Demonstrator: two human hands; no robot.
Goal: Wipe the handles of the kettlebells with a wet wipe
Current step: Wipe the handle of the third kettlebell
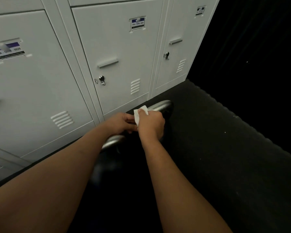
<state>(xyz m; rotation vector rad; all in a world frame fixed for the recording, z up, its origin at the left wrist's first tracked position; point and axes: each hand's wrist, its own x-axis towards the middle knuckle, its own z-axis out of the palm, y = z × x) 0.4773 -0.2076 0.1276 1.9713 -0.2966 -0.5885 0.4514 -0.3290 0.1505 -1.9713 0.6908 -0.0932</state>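
Both hands (pixel 136 122) closed — forearms outstretched (fingers seemingly curled).

Two bare forearms are seen from the lower frame to the centre. No sleeves are worn; left hand (pixel 123 122) and right hand (pixel 151 125) are ungloved.

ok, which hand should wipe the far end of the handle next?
Right. The right hand already pinches the wet wipe on the kettlebell handle, next to the bare far end. The left hand has no wipe.
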